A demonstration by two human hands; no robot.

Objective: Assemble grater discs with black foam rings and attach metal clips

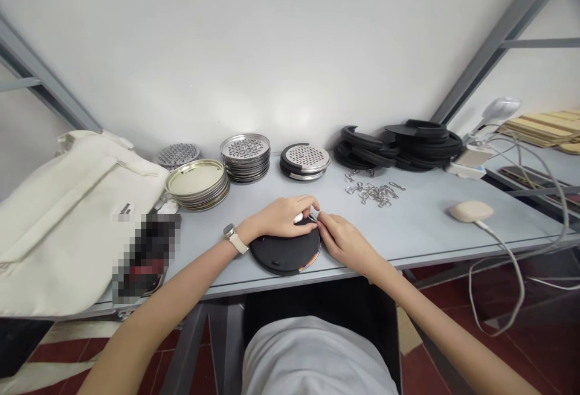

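A round black disc (283,253) lies flat on the grey table (421,226) near its front edge. My left hand (283,217) rests on the disc's far rim, fingers curled in a pinch. My right hand (342,238) meets it at the disc's upper right edge, fingers also pinched. Between the fingertips sits a small metal clip (312,217), too small to make out well. A watch (234,238) is on my left wrist.
Stacks of perforated metal discs (245,156), plain metal lids (197,183) and black rings (401,144) line the wall. Loose metal clips (374,191) lie mid-table. A cream bag (67,214) fills the left side; a mouse (471,211) and cables sit right.
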